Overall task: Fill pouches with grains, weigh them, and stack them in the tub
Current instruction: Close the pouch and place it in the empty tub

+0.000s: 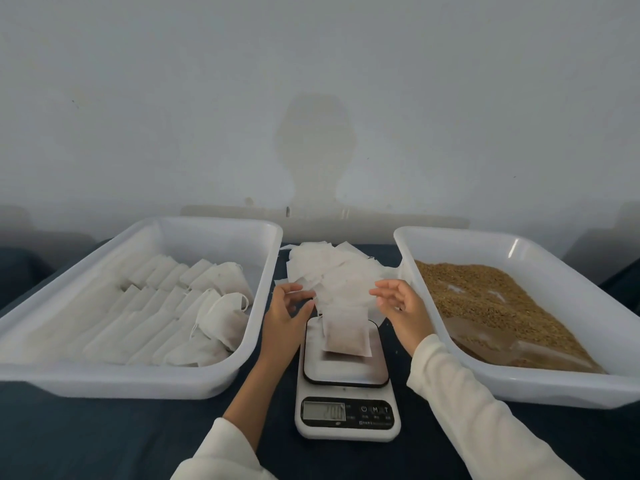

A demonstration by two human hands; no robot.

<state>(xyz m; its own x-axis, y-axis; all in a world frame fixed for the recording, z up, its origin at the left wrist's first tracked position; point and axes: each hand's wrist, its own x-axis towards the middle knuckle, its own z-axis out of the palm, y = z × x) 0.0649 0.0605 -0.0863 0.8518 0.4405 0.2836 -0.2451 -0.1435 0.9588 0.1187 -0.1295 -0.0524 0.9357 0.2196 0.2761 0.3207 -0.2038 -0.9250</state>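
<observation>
a: one filled pouch [346, 336] sits on the scale [347, 393], on the platform's far half, grain showing brown through the white fabric. how will it handle?

b: light and floppy, by the look of it. thin non-woven cloth, contents will shift if it's tipped. best taken by the top edge or pinched at both upper corners, mouth kept up so nothing spills.

a: hands?

b: left hand [289, 311] hovers just left of the pouch, fingers loosely spread and slightly curled, holding nothing. right hand [401, 303] hovers on the other side, fingers spread too, nothing in them. neither touches the pouch.

a: looks?

b: small flat rectangle, bulging low where the grain settles, upper part limp and paler. display digits too blurry to read.

a: rest of the layout?

b: left tub [145, 375] holds rows of finished pouches, a few with drawstrings showing near its right side. right tub [519, 382] holds loose grains [485, 299]. pile of empty pouches [332, 271] lies between the tubs, behind the scale. dark cloth under everything.

a: step?

b: weighing, likely; the move to the left tub is not yet done.
</observation>
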